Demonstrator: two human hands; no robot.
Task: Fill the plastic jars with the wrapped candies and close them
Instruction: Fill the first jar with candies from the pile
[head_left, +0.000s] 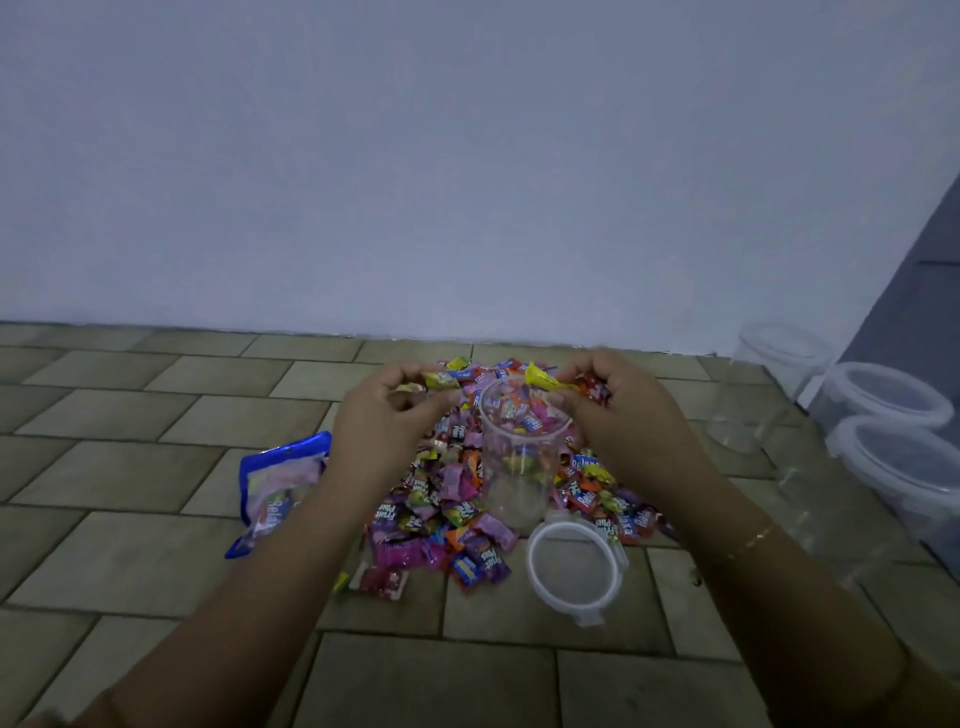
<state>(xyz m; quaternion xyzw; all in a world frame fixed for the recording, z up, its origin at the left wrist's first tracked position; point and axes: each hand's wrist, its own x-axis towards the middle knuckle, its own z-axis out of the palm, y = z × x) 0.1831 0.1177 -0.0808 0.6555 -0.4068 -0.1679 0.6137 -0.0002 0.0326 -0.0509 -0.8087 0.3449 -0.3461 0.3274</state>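
A clear plastic jar (519, 457) stands upright and uncapped in the middle of a heap of wrapped candies (457, 519) on the tiled floor. A few candies lie inside it. My left hand (387, 415) hovers just left of the jar's rim and grips several candies, one yellow-green wrapper sticking out. My right hand (618, 410) hovers at the rim's right side, holding several candies with a yellow wrapper poking over the opening. The jar's white-rimmed lid (574, 571) lies flat on the floor in front of the jar.
A blue candy bag (275, 488) lies on the floor at the left. Several more clear jars (753, 410) and lidded containers (883, 395) stand along the right side near a grey wall. A pale wall rises just behind the heap.
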